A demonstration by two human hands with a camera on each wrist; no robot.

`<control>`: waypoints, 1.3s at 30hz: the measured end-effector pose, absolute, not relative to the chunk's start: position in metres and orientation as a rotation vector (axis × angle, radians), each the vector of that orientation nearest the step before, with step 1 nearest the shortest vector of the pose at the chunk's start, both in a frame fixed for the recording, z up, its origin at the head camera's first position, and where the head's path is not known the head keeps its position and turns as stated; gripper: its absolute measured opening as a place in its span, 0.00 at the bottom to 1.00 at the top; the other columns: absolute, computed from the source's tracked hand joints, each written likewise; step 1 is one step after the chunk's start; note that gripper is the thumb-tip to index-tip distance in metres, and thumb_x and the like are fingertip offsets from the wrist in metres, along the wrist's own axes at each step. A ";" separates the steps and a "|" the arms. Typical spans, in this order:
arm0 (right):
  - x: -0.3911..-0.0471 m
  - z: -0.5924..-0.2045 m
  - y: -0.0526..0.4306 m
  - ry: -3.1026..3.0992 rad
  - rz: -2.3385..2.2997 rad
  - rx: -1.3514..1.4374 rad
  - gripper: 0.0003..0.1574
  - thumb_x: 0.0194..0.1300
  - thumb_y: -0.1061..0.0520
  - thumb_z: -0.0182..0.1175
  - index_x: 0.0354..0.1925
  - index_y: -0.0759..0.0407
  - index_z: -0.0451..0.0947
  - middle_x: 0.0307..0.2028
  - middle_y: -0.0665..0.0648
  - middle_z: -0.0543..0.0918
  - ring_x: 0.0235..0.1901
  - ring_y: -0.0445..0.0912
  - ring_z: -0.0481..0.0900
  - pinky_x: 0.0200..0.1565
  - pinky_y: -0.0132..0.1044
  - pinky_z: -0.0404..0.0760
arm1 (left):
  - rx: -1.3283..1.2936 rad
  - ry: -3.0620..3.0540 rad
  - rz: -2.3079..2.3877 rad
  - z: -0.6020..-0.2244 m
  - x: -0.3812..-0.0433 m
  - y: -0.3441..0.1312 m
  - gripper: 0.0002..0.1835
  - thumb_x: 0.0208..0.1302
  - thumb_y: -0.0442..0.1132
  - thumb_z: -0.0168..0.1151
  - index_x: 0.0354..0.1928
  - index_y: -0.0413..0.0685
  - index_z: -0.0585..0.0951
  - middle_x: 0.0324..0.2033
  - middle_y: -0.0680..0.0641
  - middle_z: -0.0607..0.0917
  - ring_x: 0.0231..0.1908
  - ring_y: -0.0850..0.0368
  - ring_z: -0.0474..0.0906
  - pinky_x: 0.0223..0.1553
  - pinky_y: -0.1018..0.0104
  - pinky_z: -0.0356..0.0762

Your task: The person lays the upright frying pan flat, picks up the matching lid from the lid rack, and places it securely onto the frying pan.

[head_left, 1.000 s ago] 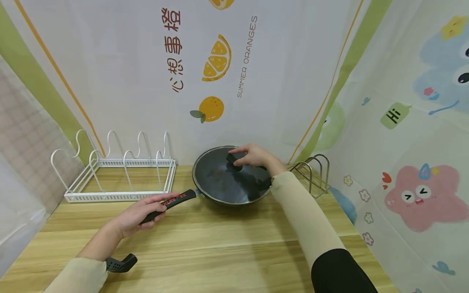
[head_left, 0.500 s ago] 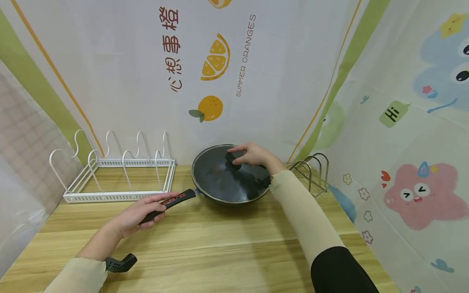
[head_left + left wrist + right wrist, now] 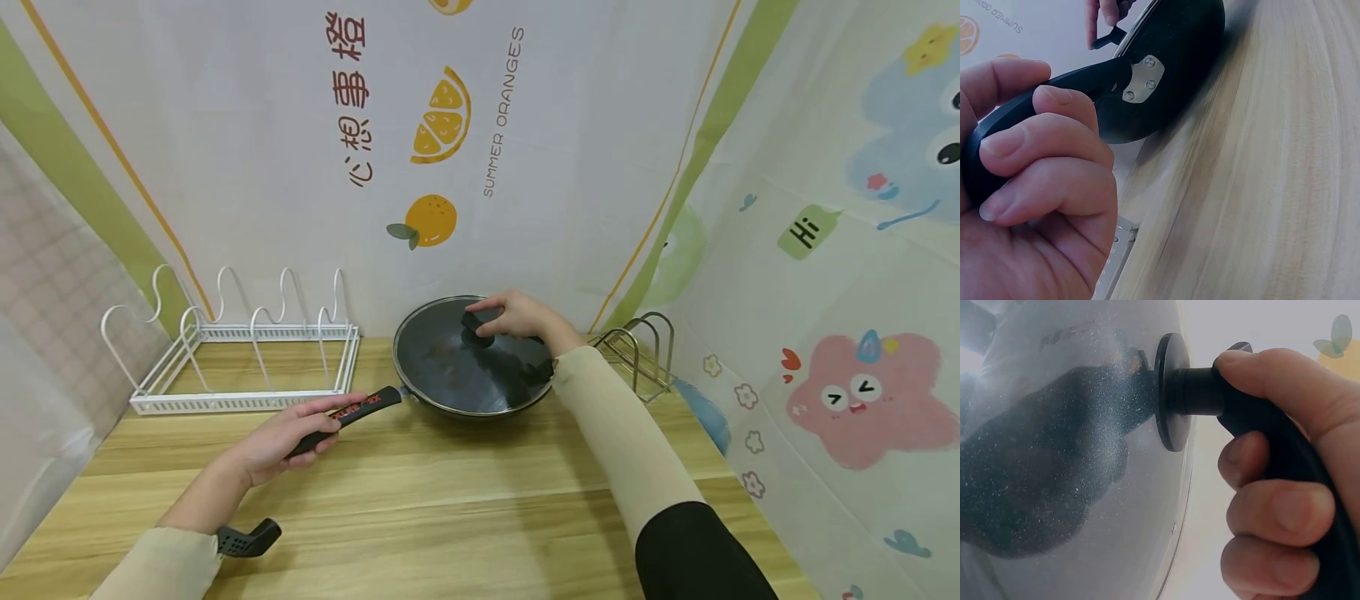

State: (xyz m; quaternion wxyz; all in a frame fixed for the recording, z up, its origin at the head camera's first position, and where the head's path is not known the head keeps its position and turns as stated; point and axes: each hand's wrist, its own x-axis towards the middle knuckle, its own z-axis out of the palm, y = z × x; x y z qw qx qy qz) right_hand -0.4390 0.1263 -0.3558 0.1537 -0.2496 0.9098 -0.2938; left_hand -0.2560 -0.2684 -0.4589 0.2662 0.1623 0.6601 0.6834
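Note:
A dark wok [image 3: 1172,56] stands on the wooden table under a glass lid [image 3: 450,375] with a metal rim. From the left, my left hand [image 3: 285,440] grips the wok's black handle [image 3: 371,405], its fingers curled round the grip in the left wrist view. Over the lid, my right hand [image 3: 521,319] holds the black lid handle [image 3: 1257,415]; in the right wrist view the thumb lies along its top and the fingers wrap beneath. The lid appears seated on the wok's rim in the head view.
At the back left sits a white wire rack [image 3: 243,402] with tall curved dividers. A smaller metal wire rack [image 3: 652,393] is behind my right forearm. Wood-grain tabletop [image 3: 450,517] spreads in front, and a printed curtain [image 3: 585,167] hangs close behind the wok.
The head view has shifted very slightly. Both hands keep their hold on the wok handle and the lid handle, and the wok and lid stay in place.

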 end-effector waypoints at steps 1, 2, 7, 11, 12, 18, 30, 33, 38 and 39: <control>-0.439 -0.356 0.126 2.614 -0.839 -0.713 0.31 0.65 0.47 0.70 0.66 0.35 0.78 0.11 0.47 0.61 0.08 0.42 0.55 0.15 0.35 0.63 | 0.440 1.782 1.847 -0.459 -0.256 -0.268 0.29 0.76 0.39 0.53 0.77 0.53 0.64 0.28 0.52 0.74 0.22 0.66 0.68 0.16 0.78 0.62; -0.438 -0.355 0.126 2.618 -0.836 -0.707 0.31 0.65 0.47 0.70 0.66 0.35 0.78 0.11 0.47 0.61 0.08 0.42 0.55 0.15 0.35 0.63 | 0.443 1.780 1.848 -0.459 -0.256 -0.268 0.29 0.76 0.38 0.53 0.77 0.53 0.64 0.28 0.53 0.74 0.22 0.66 0.68 0.16 0.78 0.62; -0.435 -0.357 0.123 2.632 -0.847 -0.658 0.31 0.65 0.47 0.70 0.65 0.33 0.78 0.12 0.47 0.61 0.09 0.42 0.54 0.16 0.35 0.64 | 0.466 1.758 1.859 -0.460 -0.256 -0.268 0.30 0.77 0.38 0.53 0.78 0.51 0.63 0.27 0.53 0.74 0.22 0.66 0.67 0.16 0.77 0.61; -0.433 -0.359 0.121 2.658 -0.856 -0.615 0.30 0.64 0.46 0.71 0.64 0.31 0.79 0.13 0.47 0.64 0.09 0.41 0.56 0.17 0.34 0.65 | 0.471 1.754 1.859 -0.460 -0.256 -0.268 0.30 0.77 0.38 0.53 0.78 0.50 0.63 0.27 0.53 0.74 0.21 0.66 0.67 0.16 0.77 0.61; -0.432 -0.360 0.121 2.662 -0.862 -0.600 0.30 0.64 0.46 0.71 0.63 0.30 0.79 0.12 0.47 0.64 0.09 0.41 0.56 0.17 0.34 0.66 | 0.469 1.754 1.860 -0.460 -0.255 -0.268 0.30 0.77 0.38 0.53 0.78 0.51 0.63 0.27 0.53 0.74 0.21 0.66 0.67 0.16 0.77 0.61; -0.430 -0.361 0.119 2.668 -0.892 -0.525 0.29 0.64 0.46 0.71 0.61 0.27 0.79 0.12 0.48 0.64 0.10 0.42 0.55 0.16 0.34 0.64 | 0.478 1.748 1.864 -0.459 -0.255 -0.268 0.30 0.77 0.37 0.52 0.78 0.50 0.62 0.27 0.53 0.74 0.21 0.66 0.67 0.17 0.77 0.61; -0.429 -0.362 0.117 2.735 -0.852 -0.521 0.29 0.64 0.44 0.70 0.62 0.27 0.79 0.65 0.53 0.77 0.14 0.44 0.56 0.23 0.38 0.67 | 0.487 1.765 1.856 -0.458 -0.255 -0.269 0.29 0.77 0.37 0.51 0.77 0.51 0.63 0.27 0.53 0.74 0.22 0.65 0.66 0.17 0.76 0.60; -0.430 -0.361 0.116 2.725 -0.846 -0.523 0.29 0.63 0.44 0.70 0.62 0.27 0.79 0.66 0.53 0.77 0.13 0.44 0.55 0.23 0.38 0.66 | 0.483 1.775 1.851 -0.457 -0.254 -0.269 0.29 0.77 0.37 0.51 0.77 0.50 0.63 0.27 0.53 0.74 0.22 0.65 0.67 0.17 0.77 0.61; -0.429 -0.360 0.117 2.734 -0.823 -0.560 0.29 0.63 0.45 0.70 0.62 0.28 0.79 0.66 0.53 0.77 0.18 0.45 0.59 0.26 0.38 0.67 | 0.477 1.783 1.843 -0.457 -0.255 -0.269 0.29 0.77 0.37 0.51 0.77 0.51 0.63 0.27 0.52 0.74 0.22 0.65 0.66 0.17 0.76 0.60; -0.429 -0.360 0.117 2.738 -0.817 -0.571 0.29 0.64 0.45 0.70 0.62 0.28 0.79 0.67 0.52 0.77 0.21 0.45 0.62 0.28 0.38 0.67 | 0.477 1.786 1.840 -0.457 -0.255 -0.269 0.29 0.77 0.37 0.51 0.77 0.51 0.63 0.27 0.52 0.74 0.22 0.65 0.66 0.17 0.76 0.60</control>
